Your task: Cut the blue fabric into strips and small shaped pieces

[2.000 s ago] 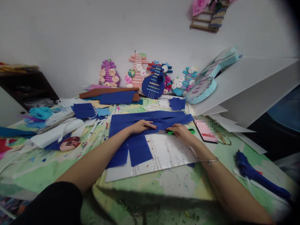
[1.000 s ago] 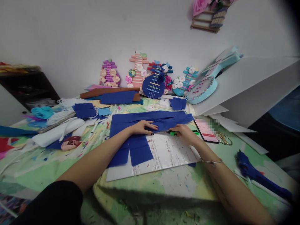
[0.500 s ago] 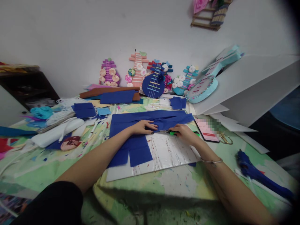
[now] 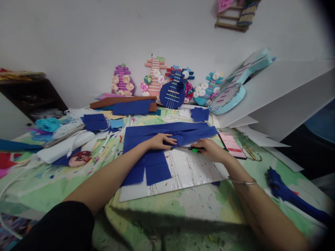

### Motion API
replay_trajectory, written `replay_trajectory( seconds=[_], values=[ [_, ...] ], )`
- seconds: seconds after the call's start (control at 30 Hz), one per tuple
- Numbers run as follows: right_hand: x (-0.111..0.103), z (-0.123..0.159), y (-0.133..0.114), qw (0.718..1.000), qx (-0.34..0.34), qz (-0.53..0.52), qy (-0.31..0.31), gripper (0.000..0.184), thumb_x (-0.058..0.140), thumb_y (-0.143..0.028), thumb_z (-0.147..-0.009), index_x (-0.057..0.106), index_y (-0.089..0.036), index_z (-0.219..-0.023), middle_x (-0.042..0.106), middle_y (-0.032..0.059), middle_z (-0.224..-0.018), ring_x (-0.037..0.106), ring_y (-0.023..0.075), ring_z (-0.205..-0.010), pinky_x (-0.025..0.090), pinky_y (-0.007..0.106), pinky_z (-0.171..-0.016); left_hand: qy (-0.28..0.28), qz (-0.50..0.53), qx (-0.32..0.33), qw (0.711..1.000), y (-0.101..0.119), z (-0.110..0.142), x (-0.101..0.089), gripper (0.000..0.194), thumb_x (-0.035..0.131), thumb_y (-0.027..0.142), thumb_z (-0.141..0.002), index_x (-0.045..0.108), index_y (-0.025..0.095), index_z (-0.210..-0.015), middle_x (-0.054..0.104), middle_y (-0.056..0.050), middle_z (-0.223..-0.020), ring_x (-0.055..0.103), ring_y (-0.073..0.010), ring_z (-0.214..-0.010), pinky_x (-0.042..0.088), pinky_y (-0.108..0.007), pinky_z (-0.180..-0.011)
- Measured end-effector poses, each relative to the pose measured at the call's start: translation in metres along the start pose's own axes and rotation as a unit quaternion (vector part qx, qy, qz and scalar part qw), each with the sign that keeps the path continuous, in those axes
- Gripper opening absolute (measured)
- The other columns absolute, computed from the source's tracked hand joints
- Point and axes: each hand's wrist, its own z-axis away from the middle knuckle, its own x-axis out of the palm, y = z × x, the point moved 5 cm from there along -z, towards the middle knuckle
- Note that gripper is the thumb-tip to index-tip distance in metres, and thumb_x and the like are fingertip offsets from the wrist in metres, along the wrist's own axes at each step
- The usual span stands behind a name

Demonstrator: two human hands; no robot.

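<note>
My left hand (image 4: 160, 141) lies with its fingers spread on a sheet of dark blue fabric or crepe paper (image 4: 138, 135), pressing it onto a scored white board (image 4: 188, 170). The sheet has creases and slits, and two strips hang toward the board's near edge. Closed around a green utility knife (image 4: 195, 150), my right hand (image 4: 211, 150) is just right of the left. The knife's blade points left along the sheet's lower edge, close to my left fingertips. Part of its handle is hidden in my fingers.
A phone (image 4: 232, 145), gold-handled scissors (image 4: 252, 153) and a blue glue gun (image 4: 284, 186) lie to the right. Decorated lute-shaped crafts (image 4: 171, 94) lean on the wall. White boards (image 4: 277, 90) stand at right; a white power strip (image 4: 59, 150) and scraps are left.
My right hand first slid the knife rightward, away from the left hand. It now grips the knife with the wrist farther right. My left hand stays nearly in place on the sheet.
</note>
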Motion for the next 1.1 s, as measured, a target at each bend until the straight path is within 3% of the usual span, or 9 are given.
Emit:
replay_trajectory(
  seconds=[0.27,0.5,1.1],
  values=[
    [0.002,0.002,0.007,1.000,0.007,-0.002,-0.007,0.052,0.042,0.000,-0.065,0.066,-0.018,-0.107,0.066,0.0108,-0.097,0.058,0.0242,-0.086,0.043,0.032,-0.076,-0.012,0.020,0.003,1.000,0.002,0.000,-0.001,0.029,0.051,0.023,-0.083,0.062,0.020,-0.109,0.055,-0.005,-0.122,0.038,-0.0191,-0.125,0.021,-0.038,-0.107],
    [0.004,0.001,0.006,1.000,0.012,-0.002,-0.013,0.050,0.042,-0.001,-0.065,0.066,-0.016,-0.106,0.066,0.0114,-0.096,0.058,0.0243,-0.085,0.043,0.031,-0.075,-0.006,0.006,-0.031,0.999,-0.003,0.001,-0.002,0.036,0.050,0.019,-0.082,0.056,0.022,-0.117,0.053,-0.003,-0.125,0.031,-0.0206,-0.129,0.023,-0.038,-0.106],
    [0.003,0.005,0.013,1.000,0.020,-0.005,-0.019,0.049,0.044,-0.002,-0.066,0.066,-0.018,-0.106,0.066,0.0095,-0.095,0.058,0.0227,-0.084,0.042,0.028,-0.074,-0.016,0.033,-0.012,0.999,-0.006,-0.001,-0.001,0.034,0.048,0.016,-0.082,0.059,0.022,-0.114,0.054,-0.002,-0.124,0.032,-0.0195,-0.129,0.020,-0.039,-0.107]
  ],
)
